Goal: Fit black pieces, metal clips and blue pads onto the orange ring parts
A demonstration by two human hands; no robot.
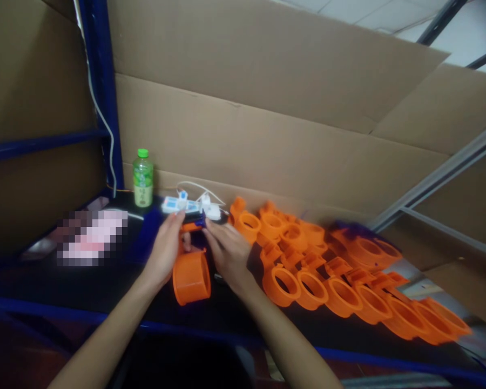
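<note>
Over the front of the black tabletop, my left hand (167, 246) is closed around an orange plastic ring-shaped part (191, 276), its wide cylinder hanging below the fingers. My right hand (230, 251) pinches a small dark blue piece (201, 220) against the upper end of that part. The blue piece is blurred and half covered by fingers, so its kind does not show. To the right of my right hand stand rows of similar orange ring-shaped parts (344, 296).
A green-capped bottle (143, 181) stands at the back left, beside a white power strip (192, 205) with plugs and cables. Cardboard panels (243, 129) wall the back. Blue metal posts (101, 81) frame the bench. A blurred-out item (93, 237) lies at left.
</note>
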